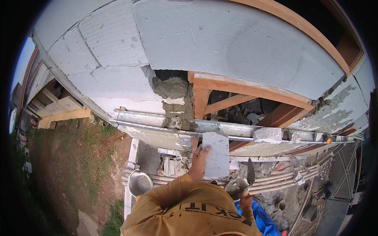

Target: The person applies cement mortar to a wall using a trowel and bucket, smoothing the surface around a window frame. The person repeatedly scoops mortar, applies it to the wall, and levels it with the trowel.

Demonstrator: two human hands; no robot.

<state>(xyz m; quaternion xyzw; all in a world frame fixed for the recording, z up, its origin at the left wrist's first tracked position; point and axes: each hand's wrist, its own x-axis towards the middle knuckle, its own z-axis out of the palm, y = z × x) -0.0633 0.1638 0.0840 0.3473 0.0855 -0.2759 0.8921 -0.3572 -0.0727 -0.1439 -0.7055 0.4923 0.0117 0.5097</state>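
Observation:
My left hand [199, 157] grips the left edge of a grey rectangular block [216, 154] and holds it upright in front of the wall. My right hand [246, 200] is lower and to the right, closed on the handle of a trowel [250, 172]. The pointed blade stands up beside the block, with a lump of wet mortar at its base. Above the block, a gap in the grey block wall [236, 43] is packed with fresh mortar [173, 88], next to a wooden frame [201, 98].
A metal plank [157, 118] runs along the wall and carries a smaller block piece [267, 134]. A metal bucket [138, 183] sits below on the left, and poles [283, 177] and rubble lie lower right. Grass and bare soil [71, 157] are far below.

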